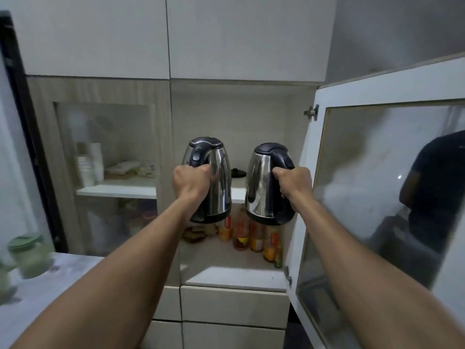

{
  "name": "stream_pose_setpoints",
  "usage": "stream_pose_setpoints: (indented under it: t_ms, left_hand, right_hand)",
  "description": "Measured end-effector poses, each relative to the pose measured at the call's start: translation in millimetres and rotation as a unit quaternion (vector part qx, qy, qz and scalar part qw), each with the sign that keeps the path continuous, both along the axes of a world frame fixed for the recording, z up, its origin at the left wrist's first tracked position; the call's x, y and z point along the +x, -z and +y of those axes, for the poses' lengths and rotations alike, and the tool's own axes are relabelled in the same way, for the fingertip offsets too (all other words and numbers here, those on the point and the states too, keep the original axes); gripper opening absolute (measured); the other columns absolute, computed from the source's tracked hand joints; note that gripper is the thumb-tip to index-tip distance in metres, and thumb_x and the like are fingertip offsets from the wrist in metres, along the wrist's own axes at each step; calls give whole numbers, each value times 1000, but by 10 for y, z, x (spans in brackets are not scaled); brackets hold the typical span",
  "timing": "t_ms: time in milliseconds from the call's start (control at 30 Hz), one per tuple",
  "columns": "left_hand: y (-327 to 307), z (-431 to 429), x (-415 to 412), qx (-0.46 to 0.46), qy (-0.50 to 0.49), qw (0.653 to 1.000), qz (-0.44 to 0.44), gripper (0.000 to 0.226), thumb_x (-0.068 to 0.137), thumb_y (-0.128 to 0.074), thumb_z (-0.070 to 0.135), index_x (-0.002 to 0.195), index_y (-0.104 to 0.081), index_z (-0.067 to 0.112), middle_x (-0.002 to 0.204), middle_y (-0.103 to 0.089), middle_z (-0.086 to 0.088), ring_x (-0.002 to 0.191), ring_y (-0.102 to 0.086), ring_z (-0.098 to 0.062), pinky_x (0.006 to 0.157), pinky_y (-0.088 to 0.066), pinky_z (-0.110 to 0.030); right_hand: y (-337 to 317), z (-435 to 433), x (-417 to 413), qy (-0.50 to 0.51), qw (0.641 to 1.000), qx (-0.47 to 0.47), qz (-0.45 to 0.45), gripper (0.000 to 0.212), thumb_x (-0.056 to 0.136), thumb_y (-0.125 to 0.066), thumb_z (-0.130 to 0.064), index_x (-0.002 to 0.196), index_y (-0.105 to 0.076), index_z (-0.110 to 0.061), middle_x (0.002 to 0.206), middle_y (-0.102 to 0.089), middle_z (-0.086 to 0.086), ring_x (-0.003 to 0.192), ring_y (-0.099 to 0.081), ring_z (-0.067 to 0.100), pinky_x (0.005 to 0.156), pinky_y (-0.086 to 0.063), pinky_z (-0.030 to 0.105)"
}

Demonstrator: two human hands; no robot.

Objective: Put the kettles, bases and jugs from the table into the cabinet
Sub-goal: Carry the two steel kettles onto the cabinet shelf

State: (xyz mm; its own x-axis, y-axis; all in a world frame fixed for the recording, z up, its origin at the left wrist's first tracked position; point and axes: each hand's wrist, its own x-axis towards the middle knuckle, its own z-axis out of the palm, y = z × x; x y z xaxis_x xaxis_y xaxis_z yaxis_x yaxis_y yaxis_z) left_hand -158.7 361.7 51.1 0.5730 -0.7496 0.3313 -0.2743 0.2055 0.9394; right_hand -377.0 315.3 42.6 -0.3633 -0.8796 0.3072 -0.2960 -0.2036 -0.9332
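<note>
Two steel kettles with black lids and handles hang in the air in front of the open cabinet. My left hand [191, 183] grips the handle of the left kettle [218, 177]. My right hand [295, 183] grips the handle of the right kettle [260, 182]. Both kettles are level with the front edge of the cabinet's white middle shelf [239, 191]. On that shelf, between the two kettles and further back, lies a small black base [238, 172].
The cabinet's glass door [392, 197] stands open on the right, close to my right forearm. Several bottles [254, 238] stand on the lower shelf. Behind the closed left glass door [105, 157] are packets. A green-lidded jar [30, 255] stands on the table at lower left.
</note>
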Motion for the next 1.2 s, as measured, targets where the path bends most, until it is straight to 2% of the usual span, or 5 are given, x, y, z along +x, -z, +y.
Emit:
stream_pose_setpoints:
  t_ms: [400, 633, 933, 1033, 1200]
  left_hand:
    - [-10, -1620, -69, 7, 29, 999, 12, 21, 70, -67, 26, 60, -60, 9, 59, -58, -4, 54, -54, -22, 47, -34, -25]
    - [-145, -2782, -54, 3, 60, 998, 13, 23, 66, -66, 28, 68, -67, 5, 65, -65, -10, 60, -60, -30, 50, -43, -29]
    - [-65, -3953, -145, 22, 77, 996, 30, 17, 68, -65, 23, 64, -62, 8, 60, -62, -7, 60, -64, -32, 55, -52, -34]
    - [-19, -4377, -210, 21, 70, 996, 41, 18, 68, -66, 25, 64, -62, 9, 63, -65, -10, 64, -67, -35, 62, -57, -42]
    - [108, -5061, -318, 31, 55, 997, 38, 29, 64, -63, 34, 74, -69, 7, 72, -70, -13, 66, -67, -35, 56, -54, -37]
  right_hand:
    - [93, -1427, -129, 25, 999, 5, -23, 31, 63, -68, -33, 78, -70, -6, 64, -63, 10, 54, -58, 27, 50, -44, 32]
    - [-52, -2451, -78, 45, 999, -6, -25, 17, 67, -70, -24, 61, -63, -9, 51, -53, 6, 46, -49, 24, 47, -39, 32]
    - [57, -3650, -97, 50, 998, 7, -33, 19, 70, -71, -29, 73, -66, -10, 58, -60, 4, 51, -57, 24, 53, -44, 32]
    - [123, -4080, -143, 54, 998, -7, -42, 18, 66, -71, -28, 64, -63, -12, 55, -58, 4, 53, -56, 26, 54, -45, 35]
    - [221, -4722, -238, 41, 998, -13, -47, 25, 67, -68, -34, 59, -62, -12, 53, -59, 4, 49, -56, 26, 50, -44, 34]
